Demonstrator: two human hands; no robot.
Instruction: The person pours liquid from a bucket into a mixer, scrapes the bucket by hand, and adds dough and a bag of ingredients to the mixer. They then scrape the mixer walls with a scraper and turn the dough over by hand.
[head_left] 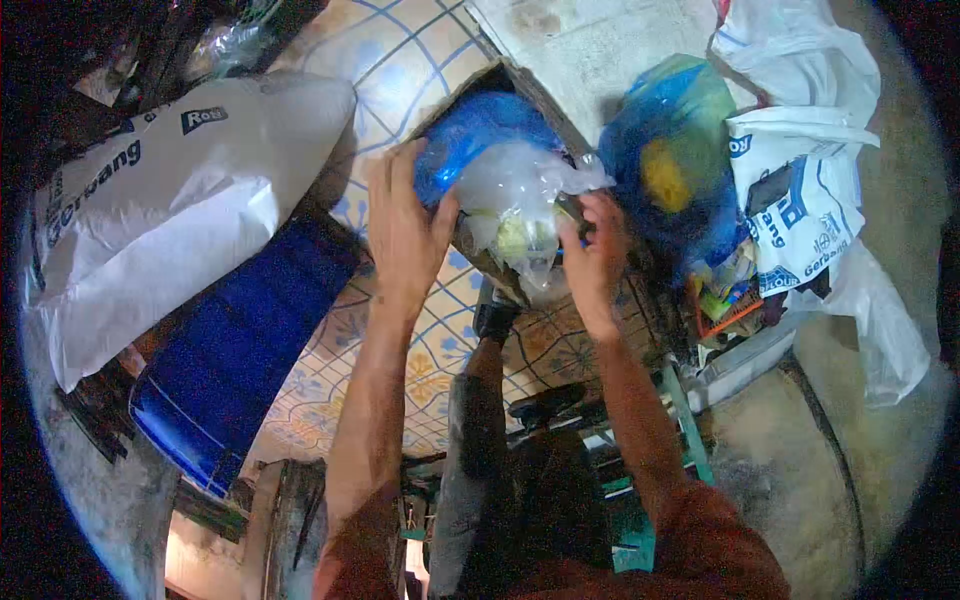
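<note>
Bag (pixel 500 185) of clear plastic, pale green inside, sitting over the open box, already there, both hands still to come off! Blue plastic (pixel 490 110) at twelve. Left hand (pixel 405 225) at nine, thumb and fingers wide. Right hand (pixel 598 245) at three, fingers curled narrow by the bag's edge; can't tell what they pinch. Blue-and-yellow bag (pixel 665 175) beyond, white sack (pixel 230 130) out at ten.
</note>
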